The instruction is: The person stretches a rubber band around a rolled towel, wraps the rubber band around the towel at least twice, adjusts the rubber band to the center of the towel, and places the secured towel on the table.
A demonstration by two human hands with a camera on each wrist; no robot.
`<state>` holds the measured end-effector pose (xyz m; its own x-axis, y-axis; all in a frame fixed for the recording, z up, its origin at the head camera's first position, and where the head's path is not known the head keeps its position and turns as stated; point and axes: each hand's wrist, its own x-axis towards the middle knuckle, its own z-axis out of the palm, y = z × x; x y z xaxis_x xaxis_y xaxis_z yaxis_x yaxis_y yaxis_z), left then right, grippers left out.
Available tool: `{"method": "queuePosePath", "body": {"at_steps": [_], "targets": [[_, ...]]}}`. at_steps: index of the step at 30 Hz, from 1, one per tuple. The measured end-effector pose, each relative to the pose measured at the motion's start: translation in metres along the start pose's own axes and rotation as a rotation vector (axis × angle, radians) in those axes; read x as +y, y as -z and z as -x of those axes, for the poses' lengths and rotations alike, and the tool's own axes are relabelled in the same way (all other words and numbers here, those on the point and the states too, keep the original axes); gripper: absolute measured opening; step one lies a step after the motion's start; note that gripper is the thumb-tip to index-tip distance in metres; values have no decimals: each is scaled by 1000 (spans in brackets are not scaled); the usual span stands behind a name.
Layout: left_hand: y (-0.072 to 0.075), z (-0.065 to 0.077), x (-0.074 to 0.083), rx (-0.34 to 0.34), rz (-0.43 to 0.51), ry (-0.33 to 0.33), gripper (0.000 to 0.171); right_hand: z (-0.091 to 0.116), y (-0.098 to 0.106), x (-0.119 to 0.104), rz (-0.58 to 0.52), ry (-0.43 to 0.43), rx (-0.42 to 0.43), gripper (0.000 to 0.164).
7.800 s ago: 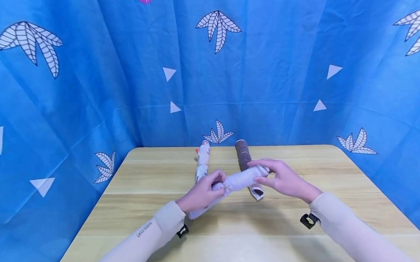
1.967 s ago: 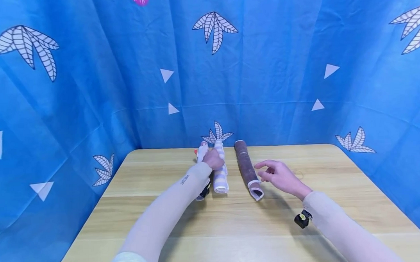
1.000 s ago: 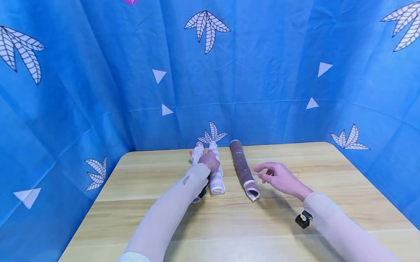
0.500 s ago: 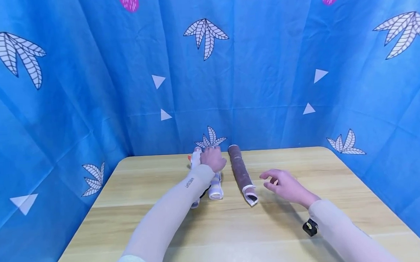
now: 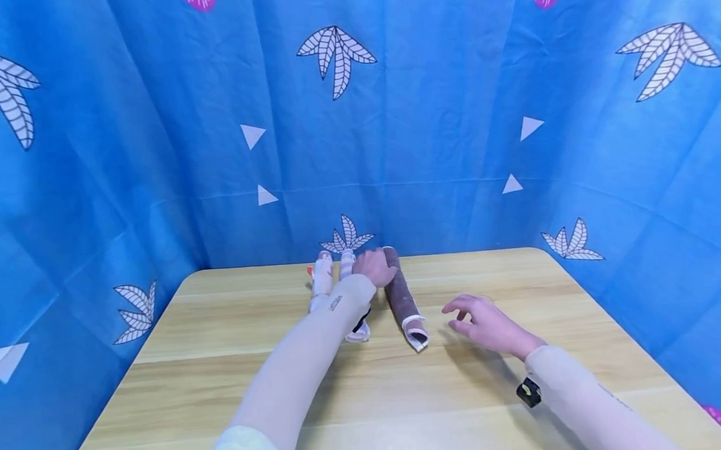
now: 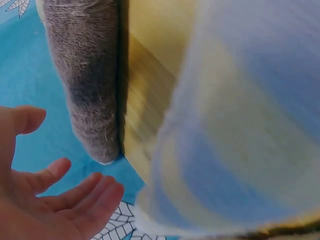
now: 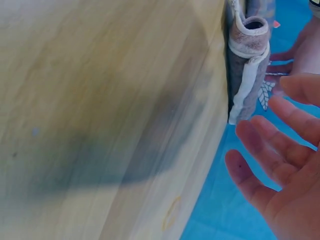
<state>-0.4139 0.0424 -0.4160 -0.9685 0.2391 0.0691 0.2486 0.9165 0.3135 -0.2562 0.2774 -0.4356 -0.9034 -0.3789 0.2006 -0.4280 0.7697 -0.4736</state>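
Note:
Three rolled towels lie side by side at the back of the table. The brown towel is on the right, the lavender-and-white striped towel in the middle, and the pale patterned towel on the left. My left hand hovers between the striped and brown rolls, its forearm hiding part of the two pale ones. In the left wrist view its fingers are spread and hold nothing, beside the brown pile. My right hand hangs with loosely bent, empty fingers to the right of the brown roll.
The wooden table has a blue patterned curtain behind it and along both sides. A small orange tag sticks out beside the patterned roll. Each wrist carries a small black camera.
Earlier both hands held a pale roll above the table; the striped roll now lies between the others. My left hand has moved off the pale rolls, rightward to the brown one. The head view has shifted.

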Motion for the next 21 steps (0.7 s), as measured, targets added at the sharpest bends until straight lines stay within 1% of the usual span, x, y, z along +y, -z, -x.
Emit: {"method": "queuePosePath", "body": {"at_steps": [2,5,8,9,13,16,19,21], "targets": [[-2,-1,5,-18,11,7,45,2,0,2,3,-9,-8,29],[-9,-8,8,-54,34,28,35,5,-1,4,19,-26,-15,33],[-15,-16,9,-84,82,59,31,7,1,7,39,-55,-15,37],[-18,-21,9,-85,97,67,31,8,2,8,45,-66,-14,37],[-26,-32,8,-79,120,89,35,9,7,14,52,-99,-5,39],[-31,-38,8,-87,133,106,43,11,11,19,56,-101,-1,39],[-33,-43,9,-97,141,107,50,14,15,25,68,-110,0,39],[-35,-46,12,-106,147,101,51,16,17,29,62,-133,4,39]]}}
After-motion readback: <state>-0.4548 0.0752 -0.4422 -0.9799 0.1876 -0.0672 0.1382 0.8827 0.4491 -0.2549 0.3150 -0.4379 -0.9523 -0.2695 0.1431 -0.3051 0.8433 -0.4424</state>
